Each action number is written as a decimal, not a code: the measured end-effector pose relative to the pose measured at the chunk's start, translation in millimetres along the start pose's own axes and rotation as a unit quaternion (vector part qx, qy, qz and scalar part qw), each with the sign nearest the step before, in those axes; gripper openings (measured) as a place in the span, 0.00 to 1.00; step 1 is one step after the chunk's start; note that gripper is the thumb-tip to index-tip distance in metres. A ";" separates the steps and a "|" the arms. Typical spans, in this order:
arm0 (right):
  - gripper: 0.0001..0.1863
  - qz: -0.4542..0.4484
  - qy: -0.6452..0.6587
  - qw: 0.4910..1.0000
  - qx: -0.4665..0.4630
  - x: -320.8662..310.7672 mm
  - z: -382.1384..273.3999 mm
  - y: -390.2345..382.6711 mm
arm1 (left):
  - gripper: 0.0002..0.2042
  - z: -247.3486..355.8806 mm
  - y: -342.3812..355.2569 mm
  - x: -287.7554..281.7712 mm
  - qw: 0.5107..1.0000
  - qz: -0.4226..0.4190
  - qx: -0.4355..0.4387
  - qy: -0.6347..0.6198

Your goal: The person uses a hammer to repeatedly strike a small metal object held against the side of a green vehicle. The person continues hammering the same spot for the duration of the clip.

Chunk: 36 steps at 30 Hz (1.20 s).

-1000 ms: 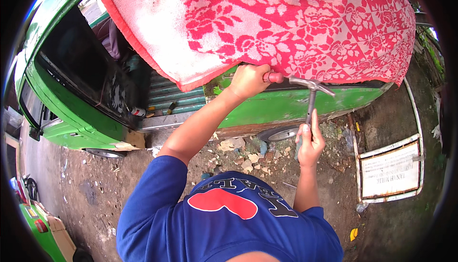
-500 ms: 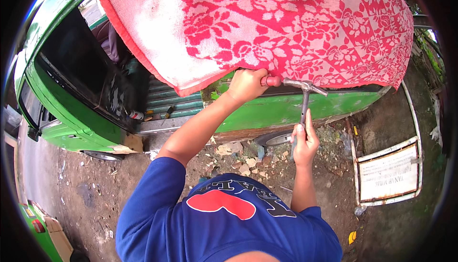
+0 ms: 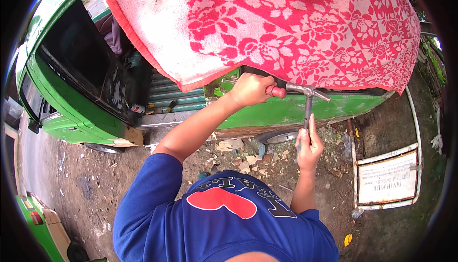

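My left hand [image 3: 253, 89] is closed round a tool whose red rounded handle end [image 3: 276, 91] pokes out to the right. The rest of that tool is hidden by the hand. My right hand [image 3: 310, 148] grips the dark shaft of a hammer [image 3: 308, 105], index finger stretched along it. The left end of the hammer's metal head lies right at the red handle end; whether they touch I cannot tell. Both hands are at the green side panel [image 3: 267, 110] of a vehicle, just below the hanging edge of a red and white floral cloth [image 3: 296, 28].
On the left is the vehicle's green cab [image 3: 71, 109], beside a ribbed bed floor [image 3: 167, 92] with small tools. Broken rubble [image 3: 245, 164] lies by the wheel [image 3: 281, 137]. A white-framed sign [image 3: 387, 176] stands at right. Part of another green vehicle [image 3: 40, 224] shows lower left.
Both hands, with the hammer and the red-handled tool, have shifted slightly right and toward me. The view has moved a little too. Both grips look the same.
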State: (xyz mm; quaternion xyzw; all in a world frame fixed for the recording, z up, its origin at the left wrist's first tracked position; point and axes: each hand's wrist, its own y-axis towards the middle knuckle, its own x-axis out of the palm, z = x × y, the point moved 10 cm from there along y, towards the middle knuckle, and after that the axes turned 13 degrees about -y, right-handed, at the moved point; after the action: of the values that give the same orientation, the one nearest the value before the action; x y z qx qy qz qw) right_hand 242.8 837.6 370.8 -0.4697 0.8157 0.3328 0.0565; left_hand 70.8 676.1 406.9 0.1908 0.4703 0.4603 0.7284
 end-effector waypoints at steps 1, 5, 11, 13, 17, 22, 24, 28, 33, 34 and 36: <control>0.25 -0.006 -0.004 1.000 0.019 -4.9 3.2 5.9 | 0.05 0.3 2.0 -3.0 1.000 0.008 -0.003 0.003; 0.26 0.118 0.173 0.978 -0.008 -24.2 -14.4 2.7 | 0.06 -2.7 6.5 -13.3 0.999 0.047 -0.017 0.013; 0.26 0.066 0.197 0.978 -0.011 -11.8 -11.9 -4.6 | 0.07 -1.8 5.4 -13.8 0.998 0.052 -0.021 0.005; 0.26 0.020 0.065 0.997 -0.029 -4.1 -18.2 -1.5 | 0.07 -2.8 5.3 -15.1 0.998 0.058 -0.011 0.010; 0.25 0.029 0.080 0.996 -0.032 -2.9 -12.0 4.7 | 0.06 -8.1 6.5 -16.3 0.998 0.053 -0.025 0.024; 0.26 0.014 -0.002 0.998 -0.058 -4.4 -31.3 4.2 | 0.06 -5.9 4.9 -13.1 0.999 0.044 -0.022 0.008; 0.27 -0.044 -0.025 0.997 -0.054 11.0 -21.0 3.2 | 0.06 -3.3 2.4 -10.7 0.999 0.037 -0.026 0.013; 0.26 0.102 0.146 0.981 -0.073 -24.9 -29.0 1.3 | 0.06 -2.2 5.3 -14.7 0.999 0.048 -0.019 0.015; 0.26 0.009 0.062 0.998 -0.028 2.1 -12.7 -1.3 | 0.07 -3.3 3.7 -12.6 0.999 0.047 -0.014 0.020; 0.25 0.038 0.096 0.994 -0.024 -6.1 -14.4 -4.8 | 0.07 1.6 -2.1 -11.7 0.999 0.051 -0.007 -0.002; 0.25 0.083 0.136 0.986 -0.048 -22.2 -22.9 -0.5 | 0.07 -1.6 1.3 -10.8 0.999 0.036 -0.013 0.020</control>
State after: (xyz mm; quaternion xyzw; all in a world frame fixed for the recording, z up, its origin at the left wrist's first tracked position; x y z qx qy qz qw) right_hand 260.6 840.0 397.2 -0.4437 0.8350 0.3079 -0.1056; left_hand 67.4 667.3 412.6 0.1887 0.4714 0.4957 0.7046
